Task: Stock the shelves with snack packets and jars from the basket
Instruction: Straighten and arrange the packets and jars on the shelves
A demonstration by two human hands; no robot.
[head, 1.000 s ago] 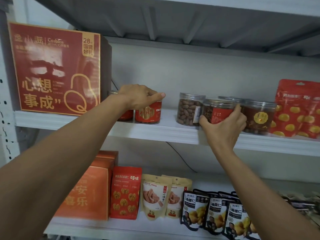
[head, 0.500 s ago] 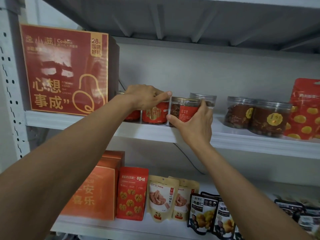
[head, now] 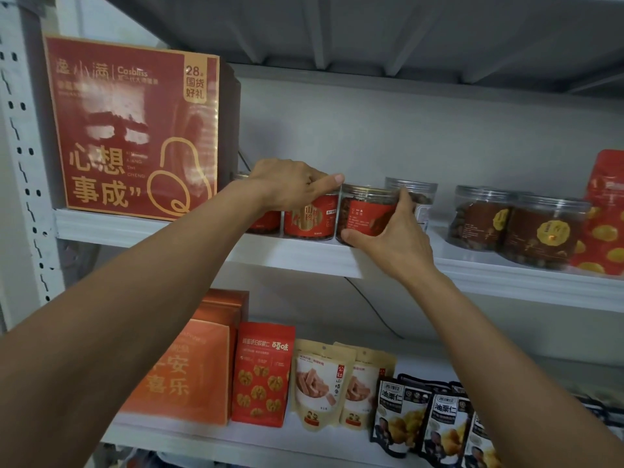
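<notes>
Clasps the nut jar (head: 366, 214) in the right grip (head: 395, 244), thumb low at its front, fingers up its right side; holds it upright at the front of the upper shelf (head: 304, 256), just beside the red jar (head: 309, 222). Clamps the left grip (head: 287, 187) over that red jar's lid, fingers curled down its front, forefinger stretched toward the nut jar's lid. At far left, a red gift box (head: 135, 130); behind the nut jar, a clear jar (head: 417, 192); farther right, two brown jars (head: 537, 231) and a red pouch (head: 606, 214). Below, on the lower shelf (head: 202, 437), an orange box (head: 182, 376) and a red walnut packet (head: 261, 373).
</notes>
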